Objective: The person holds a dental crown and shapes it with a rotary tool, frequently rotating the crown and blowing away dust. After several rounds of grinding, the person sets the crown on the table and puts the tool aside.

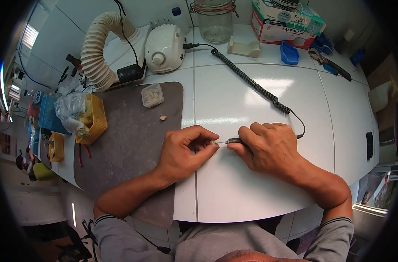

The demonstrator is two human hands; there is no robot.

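My left hand (184, 150) pinches a small pale piece (213, 142) between thumb and fingertips; its kind is too small to make out. Wrapped round the dark handle of a rotary handpiece (234, 141) is my right hand (268, 144). The handpiece's thin metal bit points left and meets the pale piece at my left fingertips. From its rear end a coiled black cord (251, 81) runs up to a white control unit (165, 49). Both hands are over the white tiled table (251, 192), near its middle.
A grey mat (133, 131) covers the table's left part, bearing a small clear box of pale pieces (152, 95) and a loose chip (163, 118). Yellow basket (96, 120), ribbed hose (95, 52), glass jar (214, 26), blue tray (289, 53) and mask boxes (286, 26) stand around.
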